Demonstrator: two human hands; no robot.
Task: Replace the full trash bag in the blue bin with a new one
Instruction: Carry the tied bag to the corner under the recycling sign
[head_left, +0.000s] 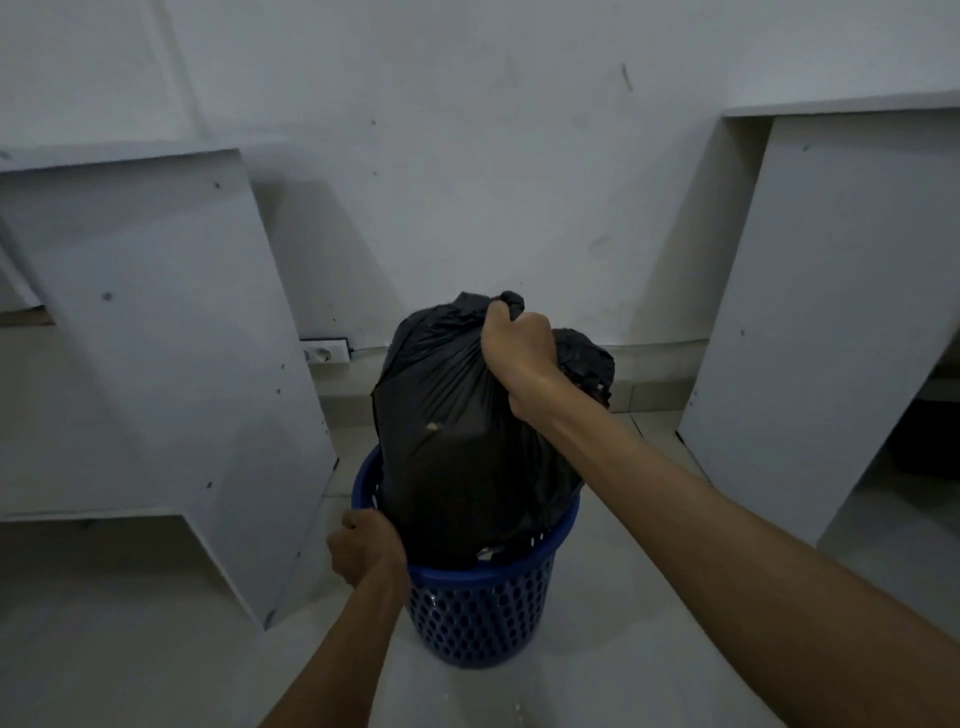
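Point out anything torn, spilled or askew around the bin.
The black trash bag has a small hole on its left side showing something pale, and another tear low down near the blue bin rim. A white cabinet panel leans tilted at left.

Two bare, sleeveless forearms (727, 509)

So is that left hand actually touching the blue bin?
Touching. The head view shows the left hand gripping the rim of the blue bin, fingers curled over its edge beside the black bag.
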